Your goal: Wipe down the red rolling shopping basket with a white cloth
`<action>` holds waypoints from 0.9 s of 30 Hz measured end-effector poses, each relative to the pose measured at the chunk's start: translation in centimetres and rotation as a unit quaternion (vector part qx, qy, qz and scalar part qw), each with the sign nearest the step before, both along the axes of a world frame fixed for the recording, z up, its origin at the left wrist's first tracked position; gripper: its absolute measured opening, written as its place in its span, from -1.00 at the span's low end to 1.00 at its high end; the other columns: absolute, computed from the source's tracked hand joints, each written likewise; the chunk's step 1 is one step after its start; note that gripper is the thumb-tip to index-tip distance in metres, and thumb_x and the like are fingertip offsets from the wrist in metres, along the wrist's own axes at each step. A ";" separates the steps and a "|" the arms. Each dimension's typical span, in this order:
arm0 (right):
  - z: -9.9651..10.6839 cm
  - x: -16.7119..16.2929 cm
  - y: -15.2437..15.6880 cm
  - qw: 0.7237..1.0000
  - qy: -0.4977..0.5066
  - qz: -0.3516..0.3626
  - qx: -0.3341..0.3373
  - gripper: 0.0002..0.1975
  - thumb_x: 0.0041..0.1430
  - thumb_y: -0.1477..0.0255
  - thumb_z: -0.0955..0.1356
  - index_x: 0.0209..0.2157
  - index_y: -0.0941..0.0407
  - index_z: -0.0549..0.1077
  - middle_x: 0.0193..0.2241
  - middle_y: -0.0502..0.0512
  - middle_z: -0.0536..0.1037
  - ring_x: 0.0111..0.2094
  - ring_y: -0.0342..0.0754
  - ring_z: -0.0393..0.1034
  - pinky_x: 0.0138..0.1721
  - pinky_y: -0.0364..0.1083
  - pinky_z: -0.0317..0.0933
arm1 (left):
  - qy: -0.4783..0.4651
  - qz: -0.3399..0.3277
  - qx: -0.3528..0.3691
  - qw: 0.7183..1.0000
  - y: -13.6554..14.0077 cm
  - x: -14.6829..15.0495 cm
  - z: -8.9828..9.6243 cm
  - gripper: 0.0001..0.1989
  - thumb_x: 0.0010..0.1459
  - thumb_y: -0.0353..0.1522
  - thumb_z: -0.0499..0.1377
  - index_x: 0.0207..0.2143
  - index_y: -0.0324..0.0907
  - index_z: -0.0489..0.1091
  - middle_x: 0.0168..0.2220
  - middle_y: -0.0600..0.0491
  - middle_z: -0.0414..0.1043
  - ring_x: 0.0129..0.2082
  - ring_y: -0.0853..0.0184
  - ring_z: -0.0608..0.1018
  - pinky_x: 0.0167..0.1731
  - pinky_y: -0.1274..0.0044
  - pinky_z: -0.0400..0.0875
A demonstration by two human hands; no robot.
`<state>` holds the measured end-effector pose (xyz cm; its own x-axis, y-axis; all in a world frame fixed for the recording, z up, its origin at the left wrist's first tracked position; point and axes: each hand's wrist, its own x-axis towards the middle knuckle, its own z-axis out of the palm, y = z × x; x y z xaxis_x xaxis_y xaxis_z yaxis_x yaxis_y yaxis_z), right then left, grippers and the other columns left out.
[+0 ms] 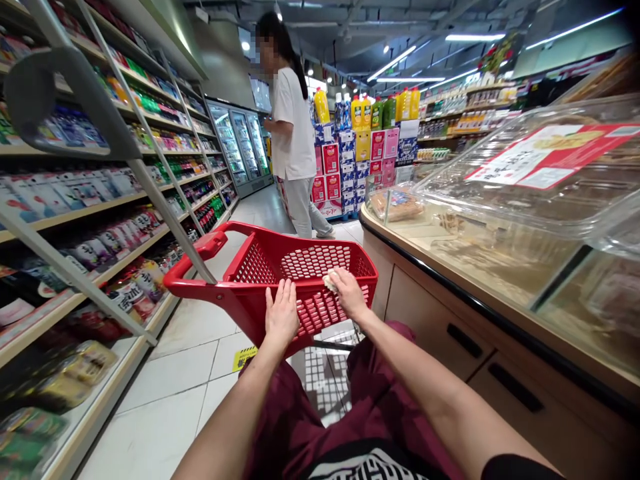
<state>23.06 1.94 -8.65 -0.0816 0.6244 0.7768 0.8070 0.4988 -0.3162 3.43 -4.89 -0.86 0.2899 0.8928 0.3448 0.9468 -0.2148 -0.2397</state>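
A red plastic shopping basket-cart [260, 263] stands on the tiled floor right in front of me, tilted toward me. My left hand [281, 315] lies flat against its near perforated wall, fingers together and pointing up. My right hand [349, 293] grips the near rim and presses a small pale cloth or wipe [329, 281] against it. The red handle [200, 257] sticks out to the left. My legs in dark red trousers are below.
Stocked shelves [90, 213] with a grey metal frame run along the left. A wooden counter with clear lidded food bins [505, 220] is at the right. A person in a white shirt [295, 133] stands ahead near stacked boxes and bottles.
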 end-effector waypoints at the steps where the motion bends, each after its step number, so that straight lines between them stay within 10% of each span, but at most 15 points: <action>1: 0.1 1.0 -0.1 1.000 0.012 -0.017 -0.006 -0.61 0.10 0.63 0.16 -0.05 0.14 0.35 0.00 0.20 0.35 0.10 0.02 0.11 0.09 0.10 0.06 | -0.003 -0.002 -0.004 1.000 0.0 0.0 0.1 -0.39 -0.01 -0.48 -0.11 0.17 -0.38 -0.01 0.22 -0.11 -0.04 0.24 0.21 -0.05 0.18 0.18 -0.26; 27: 1.6 -2.0 -1.1 1.000 0.006 0.001 -0.016 -0.64 0.15 0.62 0.15 -0.04 0.19 0.33 -0.01 0.22 0.33 0.09 0.00 0.10 0.11 0.07 0.00 | -0.069 0.026 0.068 0.995 -0.8 -5.5 1.7 -0.35 -0.05 -0.47 -0.10 0.17 -0.40 -0.04 0.22 -0.15 -0.04 0.25 0.20 -0.09 0.16 0.14 -0.46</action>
